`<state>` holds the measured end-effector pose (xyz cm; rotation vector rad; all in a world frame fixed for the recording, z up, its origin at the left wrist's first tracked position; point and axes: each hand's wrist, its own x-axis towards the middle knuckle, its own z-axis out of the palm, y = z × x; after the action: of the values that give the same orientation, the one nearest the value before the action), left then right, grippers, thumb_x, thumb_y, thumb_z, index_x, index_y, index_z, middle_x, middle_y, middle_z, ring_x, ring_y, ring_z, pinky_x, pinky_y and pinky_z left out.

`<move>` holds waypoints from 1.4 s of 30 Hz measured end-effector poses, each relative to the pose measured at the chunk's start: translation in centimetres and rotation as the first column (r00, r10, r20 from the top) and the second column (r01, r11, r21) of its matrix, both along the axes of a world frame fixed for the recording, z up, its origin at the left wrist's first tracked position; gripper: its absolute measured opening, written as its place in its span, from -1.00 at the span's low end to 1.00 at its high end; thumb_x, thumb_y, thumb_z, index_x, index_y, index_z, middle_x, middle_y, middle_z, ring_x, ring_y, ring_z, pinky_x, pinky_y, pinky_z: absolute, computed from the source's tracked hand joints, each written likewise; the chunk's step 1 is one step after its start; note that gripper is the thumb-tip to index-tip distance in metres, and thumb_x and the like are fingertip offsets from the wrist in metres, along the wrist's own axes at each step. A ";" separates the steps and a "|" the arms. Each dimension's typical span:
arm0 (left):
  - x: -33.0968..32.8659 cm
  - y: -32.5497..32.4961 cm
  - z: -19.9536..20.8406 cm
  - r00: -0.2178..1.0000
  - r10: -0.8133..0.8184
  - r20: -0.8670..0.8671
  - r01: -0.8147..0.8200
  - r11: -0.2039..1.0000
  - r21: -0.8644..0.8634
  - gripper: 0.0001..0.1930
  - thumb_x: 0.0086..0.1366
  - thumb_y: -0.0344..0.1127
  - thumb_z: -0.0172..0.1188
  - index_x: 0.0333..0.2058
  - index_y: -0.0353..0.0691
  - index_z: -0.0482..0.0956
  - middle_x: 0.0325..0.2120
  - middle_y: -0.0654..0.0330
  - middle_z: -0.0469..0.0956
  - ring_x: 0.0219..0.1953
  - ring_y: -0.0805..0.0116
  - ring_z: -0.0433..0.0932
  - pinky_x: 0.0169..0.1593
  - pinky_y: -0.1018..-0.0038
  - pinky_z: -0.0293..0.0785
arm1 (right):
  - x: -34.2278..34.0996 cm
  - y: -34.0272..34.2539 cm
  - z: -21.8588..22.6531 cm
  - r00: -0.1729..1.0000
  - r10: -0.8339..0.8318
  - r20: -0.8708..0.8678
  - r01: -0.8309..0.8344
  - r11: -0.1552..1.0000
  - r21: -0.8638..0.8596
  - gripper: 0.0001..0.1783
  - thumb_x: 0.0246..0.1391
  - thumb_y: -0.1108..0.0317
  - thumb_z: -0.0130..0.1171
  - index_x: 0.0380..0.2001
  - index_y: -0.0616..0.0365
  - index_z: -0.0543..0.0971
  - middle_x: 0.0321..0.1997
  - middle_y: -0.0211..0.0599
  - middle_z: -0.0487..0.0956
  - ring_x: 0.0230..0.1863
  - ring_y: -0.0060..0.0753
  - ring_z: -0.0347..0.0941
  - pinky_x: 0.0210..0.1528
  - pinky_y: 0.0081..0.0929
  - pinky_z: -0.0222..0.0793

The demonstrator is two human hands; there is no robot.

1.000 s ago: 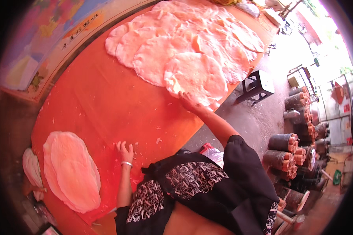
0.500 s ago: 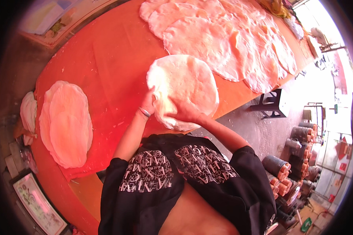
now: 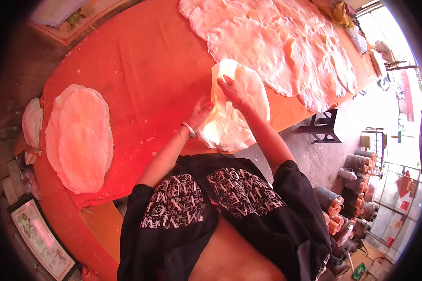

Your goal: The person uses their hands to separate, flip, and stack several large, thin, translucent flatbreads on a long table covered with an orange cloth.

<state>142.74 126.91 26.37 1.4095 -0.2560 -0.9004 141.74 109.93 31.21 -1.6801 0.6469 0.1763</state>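
Note:
A round, soft white sheet lies near the right-hand edge of the red-covered table, in front of me. Its left side is drawn up and looks thin and yellowish. My left hand, with a white band on the wrist, is closed at that left edge, its fingertips against the sheet. Reaching across the top of the sheet, my right hand has its fingers slightly apart near the upper left rim. Beyond it, several overlapping sheets of the same kind cover the table's far right.
A stack of oval white sheets rests on the left of the red table. Past the right edge stand a black stool and several dark cylinders piled on the floor. A framed picture is at lower left.
Both hands have shifted right and the right hand has moved up, from the sheet's lower part to its upper left. The sheet has moved right and looks narrower.

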 end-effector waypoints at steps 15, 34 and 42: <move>2.3 8.8 -8.1 0.934 0.222 -0.281 -0.275 0.946 -0.169 -0.75 0.09 -0.36 0.09 -0.22 -0.24 0.42 -0.34 0.29 0.45 -0.26 0.43 0.43 -0.16 0.48 0.39 | -1.3 -9.3 20.3 0.957 0.233 0.171 -0.158 0.918 -0.364 -0.63 0.08 0.43 -0.12 0.00 0.17 0.31 -0.16 -0.30 0.48 -0.16 -0.53 0.41 -0.14 -0.57 0.36; 6.0 15.5 -3.1 0.830 0.349 -0.435 -0.444 0.886 -0.135 -0.54 0.06 -0.45 0.07 0.00 -0.26 0.27 -0.10 0.18 0.39 -0.05 0.35 0.36 0.02 0.37 0.29 | -7.1 14.0 2.0 0.474 0.877 -0.079 -0.703 0.322 -0.634 -0.37 -0.11 0.23 0.14 0.07 0.09 0.23 0.06 -0.03 0.30 0.09 -0.08 0.22 0.04 -0.31 0.22; 19.8 29.7 7.9 0.753 0.365 0.547 -0.064 0.868 -0.492 -0.55 0.12 -0.19 0.06 -0.05 -0.30 0.34 -0.08 0.18 0.38 -0.02 0.46 0.32 0.11 0.47 0.17 | -3.7 10.3 0.0 0.733 0.679 0.038 -0.448 0.525 -0.724 -0.45 -0.03 0.23 0.07 0.01 0.29 0.26 0.01 0.08 0.32 0.02 0.02 0.26 -0.01 -0.29 0.24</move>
<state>162.49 156.60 34.32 1.2234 -0.7405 -0.1120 138.01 120.21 31.20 -2.5486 -0.1864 0.1346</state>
